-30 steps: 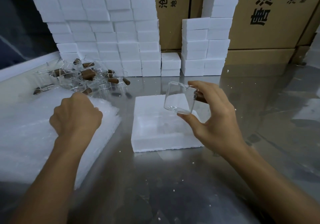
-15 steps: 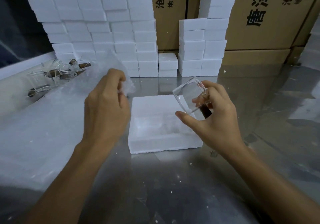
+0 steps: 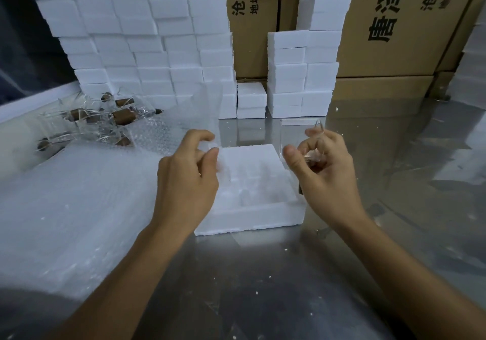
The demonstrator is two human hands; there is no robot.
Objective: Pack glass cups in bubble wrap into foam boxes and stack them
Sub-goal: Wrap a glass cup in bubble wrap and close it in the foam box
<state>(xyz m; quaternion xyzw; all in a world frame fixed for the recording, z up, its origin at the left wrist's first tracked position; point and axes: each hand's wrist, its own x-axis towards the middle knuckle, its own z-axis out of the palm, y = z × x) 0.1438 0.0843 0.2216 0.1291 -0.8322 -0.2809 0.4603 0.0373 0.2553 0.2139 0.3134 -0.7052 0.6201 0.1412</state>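
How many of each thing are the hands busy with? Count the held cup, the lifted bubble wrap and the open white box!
glass cup in the right hand: 1
bubble wrap sheet pinched by the left hand: 1
open foam box: 1
Total: 3

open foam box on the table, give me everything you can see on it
The foam box is white, squarish and shallow, foam by its look, and lies flat and open on the steel table, no lid on it. Ribs split its inside into compartments, which look empty. It sits between the left hand and right hand, which hover above it; neither clearly touches it.
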